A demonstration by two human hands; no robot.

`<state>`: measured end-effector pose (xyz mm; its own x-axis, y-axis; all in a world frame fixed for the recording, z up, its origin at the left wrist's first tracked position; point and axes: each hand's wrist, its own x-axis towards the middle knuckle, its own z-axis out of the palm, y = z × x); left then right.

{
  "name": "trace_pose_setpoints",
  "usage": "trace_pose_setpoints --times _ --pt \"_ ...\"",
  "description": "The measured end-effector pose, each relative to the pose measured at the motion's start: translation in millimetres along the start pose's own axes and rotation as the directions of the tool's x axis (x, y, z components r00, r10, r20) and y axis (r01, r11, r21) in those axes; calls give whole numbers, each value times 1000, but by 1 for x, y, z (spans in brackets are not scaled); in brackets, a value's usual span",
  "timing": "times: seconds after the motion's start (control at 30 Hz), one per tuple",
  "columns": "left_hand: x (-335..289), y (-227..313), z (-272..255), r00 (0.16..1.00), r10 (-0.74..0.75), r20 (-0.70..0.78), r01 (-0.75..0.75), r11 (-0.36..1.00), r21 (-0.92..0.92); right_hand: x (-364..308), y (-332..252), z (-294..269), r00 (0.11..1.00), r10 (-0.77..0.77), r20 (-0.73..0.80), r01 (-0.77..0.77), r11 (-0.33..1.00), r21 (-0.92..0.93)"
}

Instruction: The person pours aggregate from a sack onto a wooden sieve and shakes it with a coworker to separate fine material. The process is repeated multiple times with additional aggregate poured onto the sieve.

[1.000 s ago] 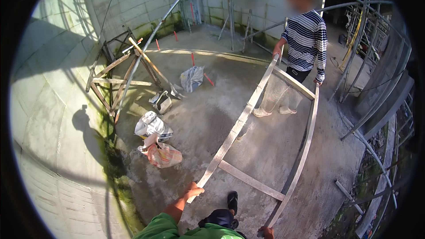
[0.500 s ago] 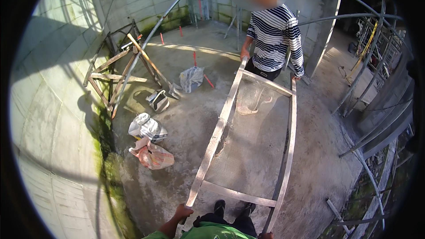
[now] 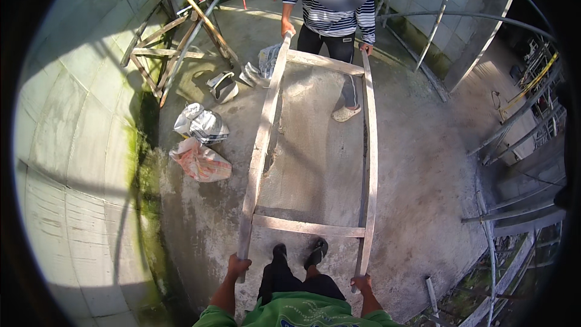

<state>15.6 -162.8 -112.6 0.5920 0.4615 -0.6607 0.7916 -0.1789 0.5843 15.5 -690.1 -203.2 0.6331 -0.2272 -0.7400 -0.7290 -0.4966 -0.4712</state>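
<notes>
A long wooden-framed mesh screen [image 3: 308,227] hangs between me and a co-worker, its side rails reaching past the crossbars as handles. Fine see-through mesh seems to fill it, ragged along the left rail. My left hand [image 3: 239,264] is closed round the near end of the left rail. Round the near end of the right rail wraps my right hand [image 3: 361,283]. At the far end the co-worker, in a striped shirt [image 3: 330,15], grips both rails, one in each hand. The co-worker's shoe [image 3: 346,113] shows through the mesh.
Crumpled sacks [image 3: 203,160] lie on the concrete floor at the left, near a bucket [image 3: 224,87]. Behind them stand a wooden trestle [image 3: 172,53] and a long-handled shovel [image 3: 212,27]. A block wall curves along the left; poles [image 3: 489,236] and boards line the right.
The screen's far end has swung left in view, and its near end sits higher in the picture. The co-worker appears closer and bends forward. My right hand has come fully into view.
</notes>
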Motion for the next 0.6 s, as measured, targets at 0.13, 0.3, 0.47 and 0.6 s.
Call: trace_pose_setpoints --times 0.13,0.3,0.47,0.6 --pt "-11 -14 4 998 4 -60 -7 999 -50 -6 -56 -22 991 39 125 -45 998 49" --pt "-33 7 31 997 -25 -68 22 999 -49 49 4 -31 1000 23 13 -24 995 99" --pt "-37 9 13 990 -12 -139 5 999 -54 71 -2 -17 997 -71 41 69 997 45" --pt "-49 5 10 990 -63 -129 60 998 -34 51 0 -15 979 -125 163 93 977 190"
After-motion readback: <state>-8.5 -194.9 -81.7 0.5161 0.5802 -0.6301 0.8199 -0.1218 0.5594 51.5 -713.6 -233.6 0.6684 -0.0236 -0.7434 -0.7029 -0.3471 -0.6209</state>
